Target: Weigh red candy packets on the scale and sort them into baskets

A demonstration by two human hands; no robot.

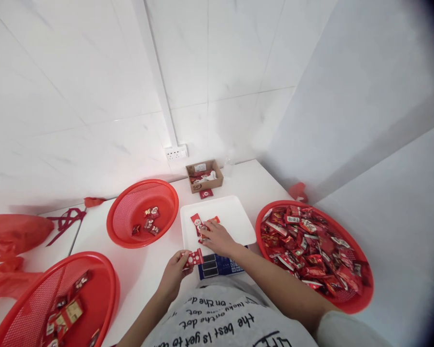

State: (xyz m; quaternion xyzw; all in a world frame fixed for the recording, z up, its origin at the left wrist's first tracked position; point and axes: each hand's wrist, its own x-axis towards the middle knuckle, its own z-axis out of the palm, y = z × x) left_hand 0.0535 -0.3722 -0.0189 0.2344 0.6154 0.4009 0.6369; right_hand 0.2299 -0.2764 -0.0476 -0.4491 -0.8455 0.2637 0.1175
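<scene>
Red wrapped packet with white dots [196, 258] is pinched between thumb and fingers of the left hand [176, 268], beside a white rectangular scale tray [240, 217]. On that tray, the right hand [219, 238] spreads its fingers over small red packets [196, 220]; whether it grips one, I cannot tell. White table [144, 270] gives the left hand sideways room toward a round red mesh basket [124, 212]. A filled red basket [351, 305] bounds the right hand's side; ahead of both hands, the table's far edge meets a white tiled wall [224, 53].
</scene>
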